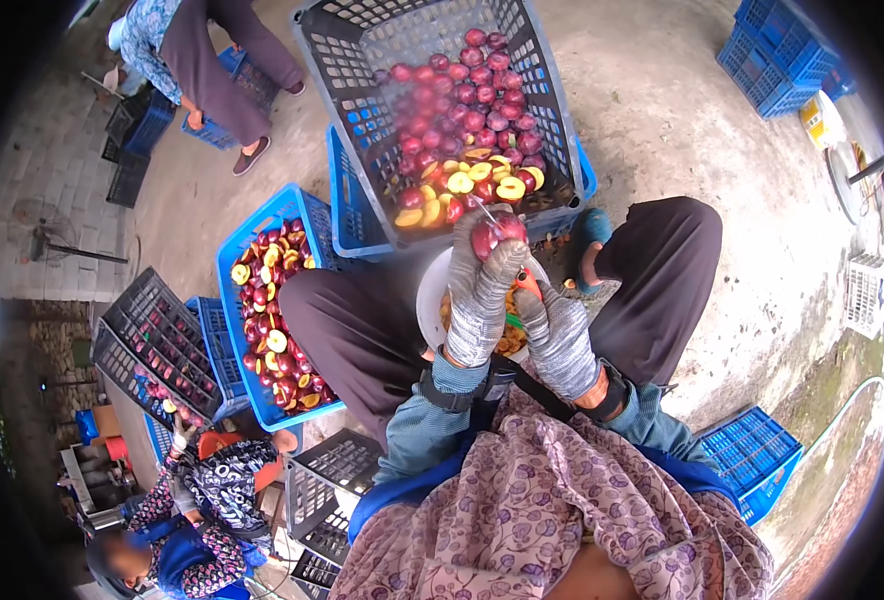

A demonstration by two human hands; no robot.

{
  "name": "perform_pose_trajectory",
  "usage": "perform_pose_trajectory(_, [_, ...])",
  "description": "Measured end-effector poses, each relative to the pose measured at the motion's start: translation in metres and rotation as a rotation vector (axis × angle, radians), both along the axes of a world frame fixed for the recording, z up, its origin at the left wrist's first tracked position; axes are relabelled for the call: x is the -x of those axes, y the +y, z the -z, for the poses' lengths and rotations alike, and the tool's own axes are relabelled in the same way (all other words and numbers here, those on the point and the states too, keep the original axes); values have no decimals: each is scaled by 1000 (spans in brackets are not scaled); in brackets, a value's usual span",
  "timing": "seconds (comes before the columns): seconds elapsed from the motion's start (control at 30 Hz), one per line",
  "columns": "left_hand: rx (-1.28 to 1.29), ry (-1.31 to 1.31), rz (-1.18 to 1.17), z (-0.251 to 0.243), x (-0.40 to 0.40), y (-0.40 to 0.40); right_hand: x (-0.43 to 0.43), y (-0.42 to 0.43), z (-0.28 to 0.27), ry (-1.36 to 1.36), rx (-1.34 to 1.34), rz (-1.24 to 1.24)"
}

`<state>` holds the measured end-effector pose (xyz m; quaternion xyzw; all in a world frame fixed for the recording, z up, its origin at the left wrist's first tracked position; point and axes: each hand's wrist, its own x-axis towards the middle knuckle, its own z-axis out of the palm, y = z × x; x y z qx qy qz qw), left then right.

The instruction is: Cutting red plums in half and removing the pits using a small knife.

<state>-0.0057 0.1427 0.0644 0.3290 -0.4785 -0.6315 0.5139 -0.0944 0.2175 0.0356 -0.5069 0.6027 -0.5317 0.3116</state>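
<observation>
My left hand (479,277), in a grey knit glove, is closed around a dark red plum (499,232). My right hand (554,322), gloved alike, holds a small knife by its orange-red handle (529,283); a thin blade (484,210) shows at the plum. Beneath both hands, between my knees, stands a white bucket (430,300) with yellowish fruit pieces and something green inside, partly hidden by my gloves. Just beyond, a black plastic crate (352,142) holds whole plums (479,97) and, at its near end, cut yellow-fleshed halves (479,171).
A blue crate (224,300) of cut plums stands by my left knee. At lower left a co-worker (209,517) sits by a tilted black crate (141,352); another person (209,60) bends over blue crates at upper left. More blue crates (757,457) stand at right.
</observation>
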Motion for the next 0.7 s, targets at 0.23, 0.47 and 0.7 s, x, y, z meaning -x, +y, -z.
perform_pose_trajectory(0.23, [206,-258,135,2,-18,-24,39,-6,-43,-416,-658,-402])
perform_pose_trajectory(0.47, [-316,375,323,2,5,-11,25,-9,-22,-23,-152,-160])
perform_pose_trajectory(0.7, [114,-212,45,-10,5,-4,23,3,-18,-217,-188,-166])
